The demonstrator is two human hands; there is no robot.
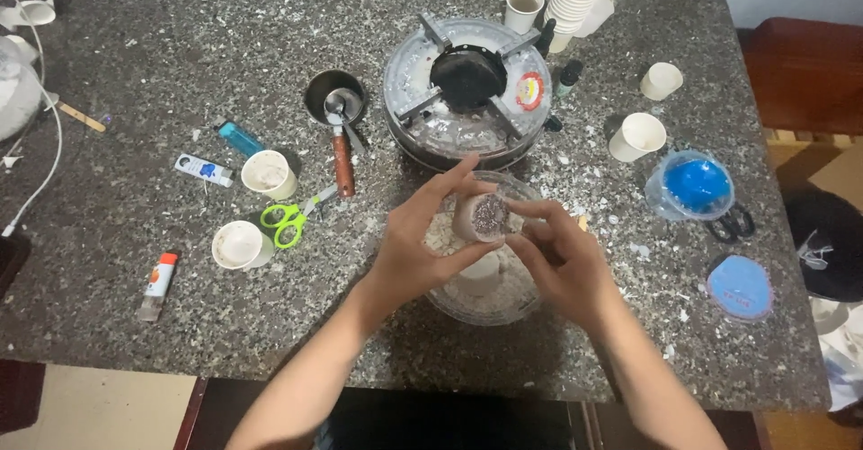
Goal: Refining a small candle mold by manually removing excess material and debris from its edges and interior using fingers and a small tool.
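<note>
Over the bowl: both hands meet above a clear bowl point(467, 311) at the near edge of a speckled stone table point(135, 315).
Left hand point(422, 248): fingers curled and clamped round a small pale cup point(481, 219), tilted so its mouth faces the camera; thumb below, fingers above.
Right hand point(562, 266): fingertips together at the cup's right rim, touching or nearly so; I cannot tell whether they pinch anything.
Cup contents: dark, grainy, glittering fill, level with the rim.
Bowl contents: a second pale cup point(481, 275) stands inside, directly beneath the held one, among whitish flakes.
Step in hand (judgement): working the held cup's rim or wall with the right fingertips, over the bowl so that scraps fall in.
Next move calls for (judgement): a steady left grip, a fine pinch at the rim, and the cup kept above the bowl.
Behind the bowl: round burner point(466, 90) with a black centre, touching or just beside the bowl's far rim.
Left of the hands: green scissors point(286, 221), two used cups point(268, 174) and point(238, 245), a small pan point(334, 98) with a spoon in it, a blue lighter point(240, 137).
Right: blue-filled container point(692, 187), loose blue lid point(740, 286), more cups.
Table surface: white flakes scattered widely.
</note>
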